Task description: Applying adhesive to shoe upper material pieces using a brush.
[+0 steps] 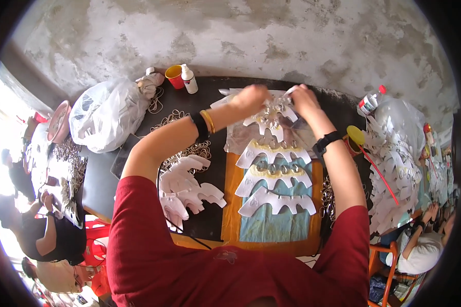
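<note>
At the far side of the table my left hand (252, 99), smeared by motion, is over the upper end of a column of white scalloped pieces; its finger state cannot be told. My right hand (305, 99), just to its right, has its fingers closed around something small and white that I cannot make out. Below both hands lies a scalloped piece with rings (270, 122). Nearer are two more ringed pieces with yellowish edges, an upper piece (274, 152) and a middle piece (272, 178). The nearest piece (276, 201) is plain white, without rings.
Loose white pieces (187, 192) and a heap of metal rings (197, 149) lie left. A white plastic bag (105, 117), a red-yellow cup (174, 77) and a white bottle (189, 79) stand beyond. Right are a yellow-headed red stick (379, 171) and piled white pieces (394, 189). Other people sit both sides.
</note>
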`<state>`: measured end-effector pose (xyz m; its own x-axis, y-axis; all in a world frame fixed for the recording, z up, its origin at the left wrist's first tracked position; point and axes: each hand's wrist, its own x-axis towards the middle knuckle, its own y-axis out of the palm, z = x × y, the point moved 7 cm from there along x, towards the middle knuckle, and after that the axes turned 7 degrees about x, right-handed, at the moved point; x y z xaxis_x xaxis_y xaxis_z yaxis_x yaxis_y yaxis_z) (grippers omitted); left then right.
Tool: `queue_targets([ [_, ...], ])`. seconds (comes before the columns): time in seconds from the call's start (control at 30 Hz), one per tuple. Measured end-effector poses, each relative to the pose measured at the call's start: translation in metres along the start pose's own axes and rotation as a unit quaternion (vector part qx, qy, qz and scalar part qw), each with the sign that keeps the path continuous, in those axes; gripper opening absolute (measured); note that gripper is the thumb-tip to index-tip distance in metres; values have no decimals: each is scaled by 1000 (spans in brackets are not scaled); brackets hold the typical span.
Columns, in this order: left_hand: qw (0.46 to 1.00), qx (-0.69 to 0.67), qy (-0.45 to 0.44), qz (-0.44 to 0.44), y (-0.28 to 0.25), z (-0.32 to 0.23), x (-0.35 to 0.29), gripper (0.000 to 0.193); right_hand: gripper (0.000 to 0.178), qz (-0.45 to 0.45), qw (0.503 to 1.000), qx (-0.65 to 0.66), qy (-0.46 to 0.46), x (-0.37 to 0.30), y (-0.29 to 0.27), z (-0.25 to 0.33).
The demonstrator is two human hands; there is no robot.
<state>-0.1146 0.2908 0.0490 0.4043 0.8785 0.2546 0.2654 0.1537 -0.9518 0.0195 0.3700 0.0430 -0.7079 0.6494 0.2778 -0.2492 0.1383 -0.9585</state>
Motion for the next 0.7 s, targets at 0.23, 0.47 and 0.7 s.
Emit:
queue_targets([
  [0.23,920,-22,-266,-288,-66,74,-83,60,39,-228,949,186,-116,55,-93,13],
  [0.47,939,19,-260,-224,-97,164,-114,67,29,-303,848,397,-178,160,-95,117],
  [0.7,905,-30,-298,-302,-119,162,-158,44,21,-157,844,443,-260,143,-24,213],
])
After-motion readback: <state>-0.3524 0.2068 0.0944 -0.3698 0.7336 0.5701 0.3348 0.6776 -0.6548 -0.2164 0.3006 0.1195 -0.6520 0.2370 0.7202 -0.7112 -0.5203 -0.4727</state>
